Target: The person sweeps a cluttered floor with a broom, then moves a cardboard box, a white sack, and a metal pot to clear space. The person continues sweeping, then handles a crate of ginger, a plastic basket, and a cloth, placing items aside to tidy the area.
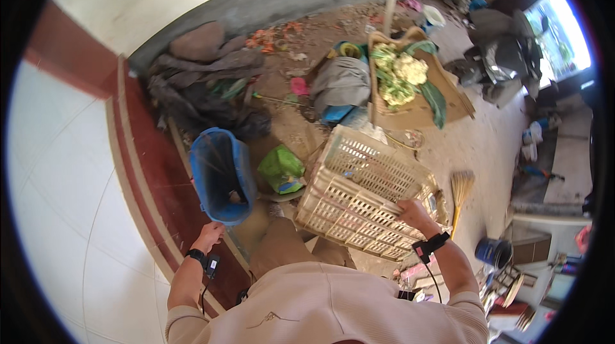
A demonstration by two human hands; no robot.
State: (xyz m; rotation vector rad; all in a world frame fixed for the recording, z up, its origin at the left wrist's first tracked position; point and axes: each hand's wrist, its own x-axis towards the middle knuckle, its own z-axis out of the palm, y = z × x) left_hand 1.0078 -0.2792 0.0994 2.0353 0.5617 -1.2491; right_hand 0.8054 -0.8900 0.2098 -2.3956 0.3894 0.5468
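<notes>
My right hand point(414, 215) grips the top rim of a beige plastic crate point(355, 214) with slotted walls. The crate stands tilted in front of me, its open side facing up and away. My left hand point(210, 236) has curled fingers right at the near rim of a blue plastic bin point(246, 171). Whether those fingers hold the rim cannot be made out. Inside, the bin is dark, with a small pale scrap near the bottom. Between bin and crate lies a crumpled green plastic bag point(282, 167).
Cauliflower heads point(401, 75) lie on a cardboard sheet point(442, 108) beyond the crate. A broom point(460, 195) lies to the right, near a dark bucket point(495, 252). Dark sheeting point(206, 89) is heaped far left. A red step point(158, 171) edges the tiled floor point(67, 190). A motorcycle point(504, 55) stands far right.
</notes>
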